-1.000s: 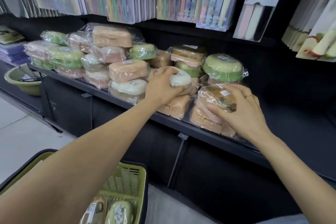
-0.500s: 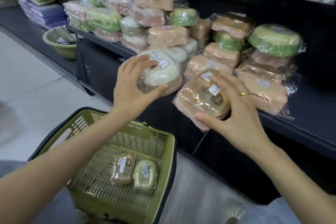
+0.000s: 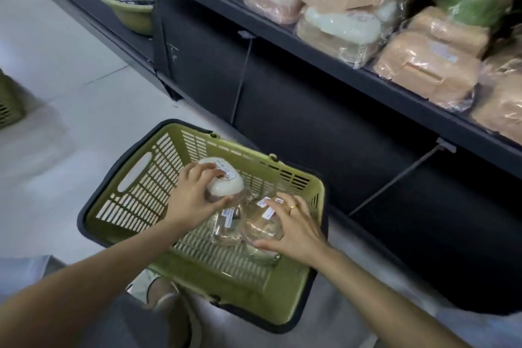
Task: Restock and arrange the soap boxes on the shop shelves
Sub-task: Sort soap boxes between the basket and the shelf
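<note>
basket [image 3: 147, 178] on floor before shelf [image 3: 324, 45], soap boxes [image 3: 423, 68] stacked on shelf, basin [image 3: 124, 8] left

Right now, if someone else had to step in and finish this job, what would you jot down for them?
Left hand: grips a white soap box over the green basket.
Right hand: grips a tan wrapped soap box inside the basket, beside another wrapped box lying on the basket floor.
Shelf: stacked with wrapped tan, pink, green and white soap boxes; most stock looks already placed.
Left to do: likely decide where the boxes in the basket and in hand belong, set them on the shelf, and tidy the stacks.
</note>
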